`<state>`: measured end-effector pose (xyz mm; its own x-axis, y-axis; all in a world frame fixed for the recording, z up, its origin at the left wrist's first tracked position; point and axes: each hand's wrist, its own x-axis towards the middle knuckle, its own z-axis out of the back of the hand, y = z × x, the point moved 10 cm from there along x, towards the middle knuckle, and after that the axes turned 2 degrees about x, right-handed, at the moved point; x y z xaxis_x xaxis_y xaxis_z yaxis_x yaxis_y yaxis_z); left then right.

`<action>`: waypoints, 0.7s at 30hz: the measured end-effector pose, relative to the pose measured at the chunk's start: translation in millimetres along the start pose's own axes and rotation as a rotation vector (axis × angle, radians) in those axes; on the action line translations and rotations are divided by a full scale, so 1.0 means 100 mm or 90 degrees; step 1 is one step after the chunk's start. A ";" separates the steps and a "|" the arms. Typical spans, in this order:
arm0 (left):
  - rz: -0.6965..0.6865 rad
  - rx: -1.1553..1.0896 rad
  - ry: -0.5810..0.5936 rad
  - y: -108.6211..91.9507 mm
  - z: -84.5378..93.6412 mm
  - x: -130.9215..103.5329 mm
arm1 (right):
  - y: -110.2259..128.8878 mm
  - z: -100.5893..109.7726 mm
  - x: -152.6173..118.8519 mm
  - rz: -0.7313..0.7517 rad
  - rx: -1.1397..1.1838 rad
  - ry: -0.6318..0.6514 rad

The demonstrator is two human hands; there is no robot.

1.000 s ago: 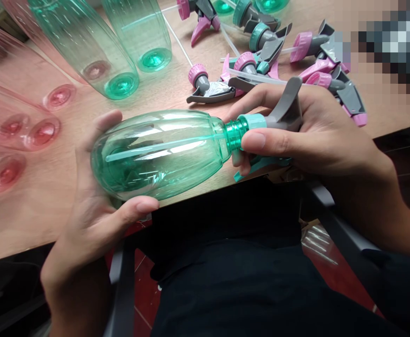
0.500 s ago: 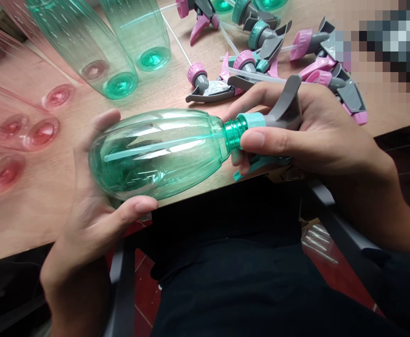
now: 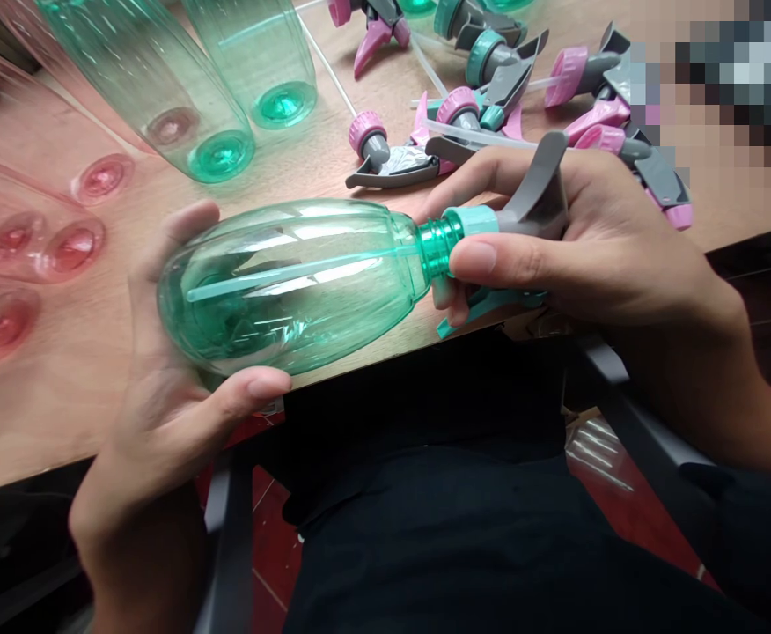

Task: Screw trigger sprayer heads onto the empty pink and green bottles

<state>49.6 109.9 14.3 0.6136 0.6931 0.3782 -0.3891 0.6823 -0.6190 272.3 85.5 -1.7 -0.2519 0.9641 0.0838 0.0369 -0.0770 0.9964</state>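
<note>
Green bottle (image 3: 293, 286) and sprayer (image 3: 481, 220) in both hands (image 3: 174, 387) (image 3: 597, 238) by table edge (image 3: 359, 363)

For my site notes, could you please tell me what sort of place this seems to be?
It looks like an indoor work area, perhaps a small workshop: several green bottles and pink bottles share a wooden table with loose spray heads, above a red tiled floor.

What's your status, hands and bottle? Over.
Left hand around the base end of green bottle. Right hand gripping spray head; tube inside, neck threads showing. Loose spray heads beyond right hand, none touching bottle.
</note>
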 end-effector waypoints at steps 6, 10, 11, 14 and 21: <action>-0.007 -0.014 -0.003 -0.04 0.01 0.01 | 0.01 0.01 0.00 0.005 0.002 0.001; 0.010 -0.040 -0.002 0.01 0.02 0.01 | 0.01 0.01 -0.01 0.010 0.006 0.010; 0.010 -0.044 0.004 0.02 0.01 0.01 | 0.01 0.00 0.00 0.012 0.009 0.013; 0.021 -0.049 -0.003 0.04 0.00 0.00 | 0.00 0.00 0.01 0.020 0.018 0.018; 0.029 -0.015 -0.008 0.03 0.00 -0.02 | 0.00 0.01 0.01 0.024 0.014 0.009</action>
<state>47.3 110.6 12.0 0.5869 0.7261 0.3583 -0.3997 0.6447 -0.6516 272.7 86.6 -1.3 -0.2634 0.9570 0.1219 0.0680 -0.1077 0.9919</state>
